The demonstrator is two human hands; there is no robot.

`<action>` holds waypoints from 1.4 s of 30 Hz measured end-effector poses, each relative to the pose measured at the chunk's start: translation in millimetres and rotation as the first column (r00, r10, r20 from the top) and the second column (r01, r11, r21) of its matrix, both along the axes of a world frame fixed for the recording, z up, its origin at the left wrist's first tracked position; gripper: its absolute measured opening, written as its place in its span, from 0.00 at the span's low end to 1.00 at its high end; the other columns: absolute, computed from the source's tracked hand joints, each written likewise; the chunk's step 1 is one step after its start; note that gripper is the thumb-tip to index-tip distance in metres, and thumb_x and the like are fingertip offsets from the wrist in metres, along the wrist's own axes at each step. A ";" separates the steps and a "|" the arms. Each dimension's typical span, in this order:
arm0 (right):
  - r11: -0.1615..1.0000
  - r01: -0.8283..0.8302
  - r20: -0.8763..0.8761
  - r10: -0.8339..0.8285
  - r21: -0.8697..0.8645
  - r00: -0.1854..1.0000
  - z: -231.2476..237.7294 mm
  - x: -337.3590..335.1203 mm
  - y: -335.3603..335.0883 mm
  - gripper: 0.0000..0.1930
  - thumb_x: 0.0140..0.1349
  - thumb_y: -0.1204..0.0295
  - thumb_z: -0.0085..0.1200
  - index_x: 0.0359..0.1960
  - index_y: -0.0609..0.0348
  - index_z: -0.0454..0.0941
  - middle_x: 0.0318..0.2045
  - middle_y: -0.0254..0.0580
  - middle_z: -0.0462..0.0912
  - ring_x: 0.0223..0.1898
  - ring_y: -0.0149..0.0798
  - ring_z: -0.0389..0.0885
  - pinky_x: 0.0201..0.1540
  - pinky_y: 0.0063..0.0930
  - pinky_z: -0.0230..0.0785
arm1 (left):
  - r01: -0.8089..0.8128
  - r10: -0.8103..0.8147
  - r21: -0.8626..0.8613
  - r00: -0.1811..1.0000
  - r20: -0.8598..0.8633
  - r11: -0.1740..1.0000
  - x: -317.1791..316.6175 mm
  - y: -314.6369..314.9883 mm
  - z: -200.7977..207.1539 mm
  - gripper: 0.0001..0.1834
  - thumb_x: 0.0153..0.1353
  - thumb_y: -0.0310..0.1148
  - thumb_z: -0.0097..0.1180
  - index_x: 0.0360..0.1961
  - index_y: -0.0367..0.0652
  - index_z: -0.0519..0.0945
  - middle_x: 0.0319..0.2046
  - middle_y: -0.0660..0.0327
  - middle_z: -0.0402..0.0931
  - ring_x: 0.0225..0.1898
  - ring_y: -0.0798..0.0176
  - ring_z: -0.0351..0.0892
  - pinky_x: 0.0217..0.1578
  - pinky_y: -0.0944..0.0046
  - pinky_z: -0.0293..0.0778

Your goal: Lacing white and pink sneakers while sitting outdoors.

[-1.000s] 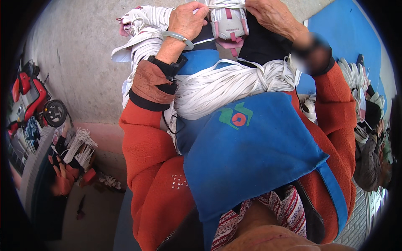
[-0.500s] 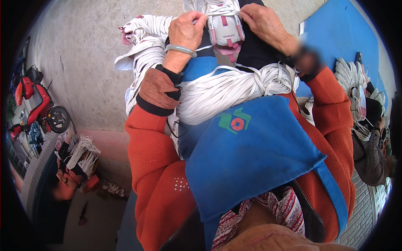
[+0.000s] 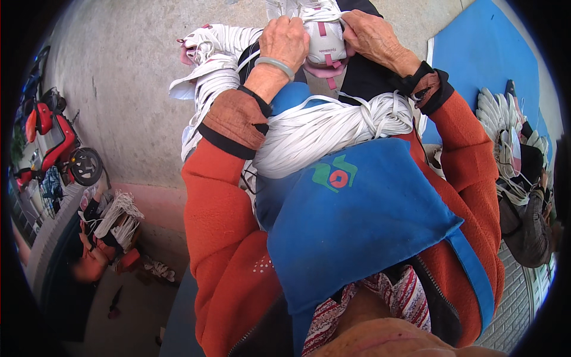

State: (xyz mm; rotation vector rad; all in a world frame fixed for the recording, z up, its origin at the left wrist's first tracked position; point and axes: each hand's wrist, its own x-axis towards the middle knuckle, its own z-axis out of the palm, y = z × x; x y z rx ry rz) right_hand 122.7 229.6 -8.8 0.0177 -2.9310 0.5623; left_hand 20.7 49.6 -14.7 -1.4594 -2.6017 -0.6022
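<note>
Right grip [image 3: 373, 39] at edge of shoe [image 3: 325, 46]

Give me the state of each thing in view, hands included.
White-and-pink shoe: white lace across it
Left hand: fingers curled, fingertips hidden
Right hand: fingers bent, at the shoe
Lace bundle: gathered, wrapped near its right end
Blue apron: worn
Red scooter: standing, riderless
</note>
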 end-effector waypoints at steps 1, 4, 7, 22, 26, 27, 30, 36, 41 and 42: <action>0.999 0.041 0.053 -0.040 -0.018 0.998 1.7 0.2 -1.9 0.11 0.56 0.68 0.45 0.39 0.58 0.69 0.31 0.46 0.73 0.31 0.47 0.77 0.33 0.37 0.72 | -0.007 0.006 0.014 1.000 0.013 1.000 -0.4 0.2 0.5 0.08 0.50 0.31 0.51 0.29 0.37 0.76 0.26 0.51 0.74 0.28 0.49 0.74 0.30 0.55 0.72; 0.985 0.120 0.064 -0.128 0.127 0.990 19.4 4.8 -16.0 0.12 0.56 0.68 0.46 0.42 0.56 0.67 0.34 0.43 0.72 0.32 0.47 0.77 0.32 0.35 0.73 | -0.051 0.043 0.087 0.995 0.091 0.995 3.5 -1.0 -0.9 0.07 0.51 0.29 0.51 0.30 0.38 0.75 0.26 0.51 0.74 0.28 0.48 0.75 0.29 0.55 0.72; 0.982 0.007 0.025 -0.011 0.190 1.000 12.9 4.1 -12.8 0.15 0.52 0.69 0.52 0.42 0.54 0.65 0.36 0.40 0.69 0.31 0.42 0.78 0.29 0.30 0.73 | -0.036 0.024 0.096 0.991 0.129 0.995 6.0 3.1 2.7 0.08 0.50 0.28 0.51 0.33 0.40 0.73 0.26 0.51 0.73 0.28 0.47 0.76 0.28 0.54 0.73; 0.982 -0.137 0.003 0.138 -0.131 0.990 28.0 -9.2 -14.1 0.07 0.56 0.73 0.50 0.35 0.59 0.70 0.31 0.39 0.70 0.32 0.34 0.74 0.33 0.23 0.69 | 0.009 -0.060 0.282 0.983 0.172 0.959 3.0 -4.3 15.9 0.03 0.51 0.28 0.54 0.28 0.41 0.75 0.24 0.58 0.73 0.25 0.59 0.76 0.26 0.63 0.71; 0.660 -0.043 0.025 0.094 -0.750 0.995 43.2 3.3 -17.1 0.05 0.62 0.72 0.46 0.34 0.60 0.68 0.31 0.32 0.70 0.33 0.25 0.68 0.37 0.19 0.66 | -0.099 -0.140 0.387 0.828 0.544 0.917 39.8 -18.6 83.3 0.03 0.54 0.27 0.56 0.29 0.40 0.77 0.24 0.60 0.75 0.25 0.69 0.75 0.27 0.72 0.71; 0.576 -0.016 0.055 0.105 -0.817 0.993 42.7 4.0 -22.2 0.05 0.59 0.73 0.46 0.35 0.60 0.70 0.29 0.33 0.72 0.31 0.25 0.71 0.33 0.20 0.67 | -0.063 -0.204 0.432 0.814 0.544 0.900 49.2 -19.2 98.5 0.03 0.53 0.25 0.56 0.30 0.39 0.76 0.24 0.61 0.75 0.26 0.69 0.75 0.28 0.72 0.72; 0.457 -0.178 -0.008 0.351 -0.871 0.937 61.4 10.4 -29.0 0.06 0.60 0.72 0.45 0.34 0.61 0.69 0.27 0.32 0.71 0.28 0.27 0.69 0.32 0.21 0.66 | 0.050 -0.403 0.606 0.790 0.462 0.794 72.9 -6.2 122.1 0.03 0.52 0.23 0.57 0.29 0.38 0.76 0.26 0.62 0.75 0.28 0.71 0.75 0.30 0.72 0.72; 0.506 0.080 0.299 0.368 -0.859 0.880 139.7 39.4 -13.0 0.06 0.59 0.70 0.46 0.31 0.61 0.68 0.20 0.29 0.65 0.23 0.23 0.65 0.27 0.16 0.61 | -0.249 -0.471 0.485 0.118 0.874 0.838 90.1 -13.3 114.7 0.07 0.57 0.31 0.54 0.30 0.38 0.74 0.30 0.60 0.75 0.33 0.69 0.75 0.39 0.72 0.71; 0.381 -0.387 -0.194 0.456 -0.840 0.869 242.6 94.0 -21.0 0.07 0.56 0.70 0.49 0.24 0.57 0.73 0.19 0.31 0.71 0.17 0.25 0.66 0.19 0.18 0.59 | -0.550 -0.440 0.152 -0.441 0.782 0.821 57.7 11.9 87.9 0.27 0.64 0.51 0.35 0.42 0.33 0.69 0.43 0.43 0.72 0.46 0.52 0.73 0.47 0.57 0.69; 0.403 -0.584 -0.367 0.497 -0.705 0.786 246.6 95.7 -19.2 0.07 0.56 0.68 0.52 0.22 0.55 0.75 0.19 0.31 0.72 0.15 0.26 0.66 0.17 0.20 0.59 | -0.600 -0.507 0.141 -0.500 0.702 0.787 54.9 20.9 77.9 0.26 0.64 0.49 0.35 0.42 0.33 0.69 0.44 0.42 0.71 0.49 0.51 0.72 0.48 0.57 0.69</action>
